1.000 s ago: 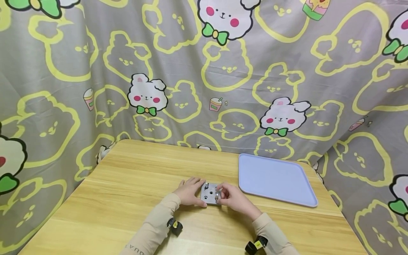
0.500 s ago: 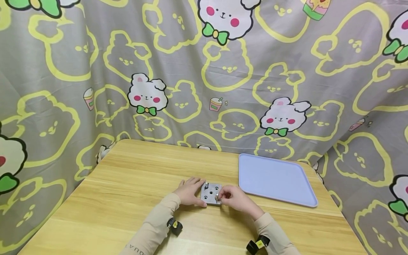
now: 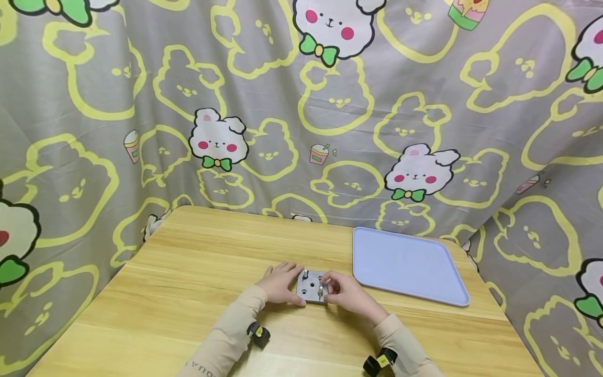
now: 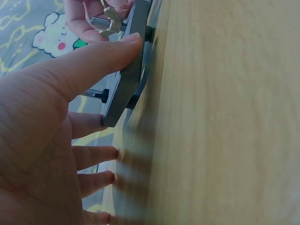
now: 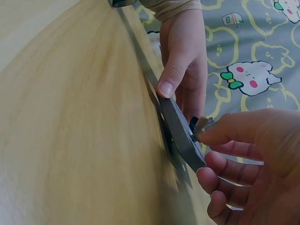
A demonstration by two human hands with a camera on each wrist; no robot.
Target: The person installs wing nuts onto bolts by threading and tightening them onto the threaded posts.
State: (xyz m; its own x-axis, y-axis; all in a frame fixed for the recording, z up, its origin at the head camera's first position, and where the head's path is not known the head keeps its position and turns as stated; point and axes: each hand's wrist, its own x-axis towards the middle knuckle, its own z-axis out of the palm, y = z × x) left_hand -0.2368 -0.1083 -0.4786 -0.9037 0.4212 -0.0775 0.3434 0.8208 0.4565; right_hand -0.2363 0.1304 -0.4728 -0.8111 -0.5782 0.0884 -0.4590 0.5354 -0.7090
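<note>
A square grey metal plate [image 3: 311, 296] with several round holes lies low over the table. My left hand [image 3: 279, 285] grips its left side, thumb on the near edge and index finger at the far corner; the other fingers spread down to the tabletop. One bolt [image 4: 97, 95] stands up from the plate near that hand. On a second bolt, at the plate's right side, sits a brass-coloured wing nut [image 4: 112, 22]. My right hand [image 3: 349, 296] pinches this wing nut between thumb and index finger, the thumb partly covering it in the right wrist view.
A pale blue tray [image 3: 410, 267] lies at the back right of the wooden table [image 3: 226, 235], beyond my right hand. Behind the table hangs a grey curtain [image 3: 282, 173] printed with cartoon bears. Short black feet [image 4: 132, 101] show under the plate.
Half a second ago my right fingers were drawn back to the right; now the index finger reaches forward over the plate again at the wing nut. The left hand and plate stay put.
</note>
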